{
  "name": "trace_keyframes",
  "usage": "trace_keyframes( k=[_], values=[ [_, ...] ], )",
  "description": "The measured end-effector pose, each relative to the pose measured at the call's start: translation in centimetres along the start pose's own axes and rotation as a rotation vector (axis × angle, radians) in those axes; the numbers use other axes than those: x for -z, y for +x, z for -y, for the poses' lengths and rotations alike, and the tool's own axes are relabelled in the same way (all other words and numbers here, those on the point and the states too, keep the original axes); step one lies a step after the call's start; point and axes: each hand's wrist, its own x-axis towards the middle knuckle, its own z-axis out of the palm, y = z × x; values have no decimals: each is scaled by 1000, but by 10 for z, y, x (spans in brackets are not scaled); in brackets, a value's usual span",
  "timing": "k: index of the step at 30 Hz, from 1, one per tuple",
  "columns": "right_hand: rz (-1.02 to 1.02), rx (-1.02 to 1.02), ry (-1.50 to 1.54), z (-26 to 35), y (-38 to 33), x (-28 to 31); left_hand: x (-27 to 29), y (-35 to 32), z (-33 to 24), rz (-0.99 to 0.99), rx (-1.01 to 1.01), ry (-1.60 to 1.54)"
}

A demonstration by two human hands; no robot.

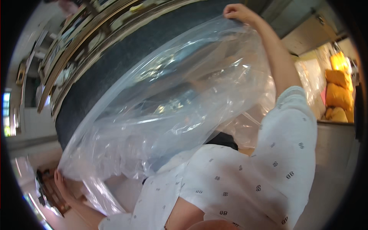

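A wide piece of clear plastic film (pixel 153 115) is stretched between my two hands in the head view, creased and shiny with reflections. Whether it is a single sheet or a bag, I cannot tell. My right hand (pixel 240 14) is raised at the far upper right, its fingers closed on one end of the film's edge. At the lower left, my left hand (pixel 63 186) grips the other end of the same edge. Beyond the film lies a dark grey surface (pixel 96 82), partly seen through it. The film's near part hangs in folds against my white patterned shirt.
Long wooden rails of a rack or frame (pixel 73 50) run along the far left side of the dark surface. Orange-yellow bundles (pixel 339 94) are stacked at the right, next to more clear plastic (pixel 310 82). A brown panel (pixel 310 34) stands at the upper right.
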Motion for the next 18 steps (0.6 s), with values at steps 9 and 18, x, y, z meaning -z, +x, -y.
trace_keyframes(
  k=[9, 18],
  values=[
    [-600, 37, 961, 37, 44, 87, -94, 97, -61, -182, -715, -381],
    [-851, 50, 541, -28, 81, -16, -198, 229, -25, -319, -299, -270]
  ],
)
